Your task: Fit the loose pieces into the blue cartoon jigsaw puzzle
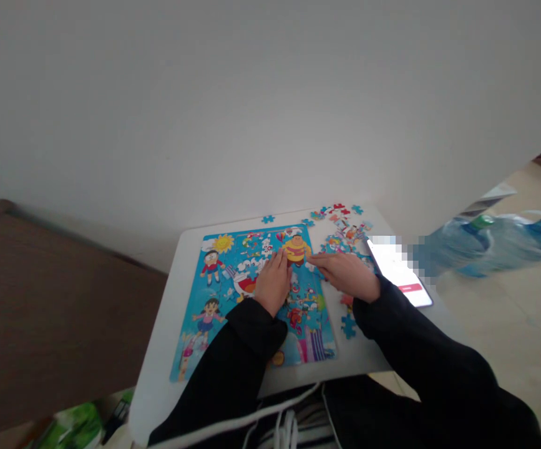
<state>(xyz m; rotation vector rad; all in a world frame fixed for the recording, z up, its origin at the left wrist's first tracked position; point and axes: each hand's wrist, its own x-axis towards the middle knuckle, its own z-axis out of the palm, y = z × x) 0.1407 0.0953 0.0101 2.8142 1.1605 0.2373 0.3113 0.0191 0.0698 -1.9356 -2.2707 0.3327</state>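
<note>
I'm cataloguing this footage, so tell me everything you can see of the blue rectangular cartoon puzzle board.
The blue rectangular cartoon puzzle board looks like thin card and lies flat, face up, on the smooth white table. A yellow sun marks its upper left; cartoon figures show along both sides. The middle is busy, too blurred to separate pieces from print. The bare left hand rests on it, its black sleeve covering part; the bare right hand's fingertips reach its right edge, contact unclear.

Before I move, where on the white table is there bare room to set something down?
The white table is bare along its left edge, beside the blue cartoon puzzle board; a narrower bare strip fronts the board, right of the left black sleeve. The right side is crowded: multicoloured loose puzzle pieces, lit rectangular phone, your right hand.
</note>
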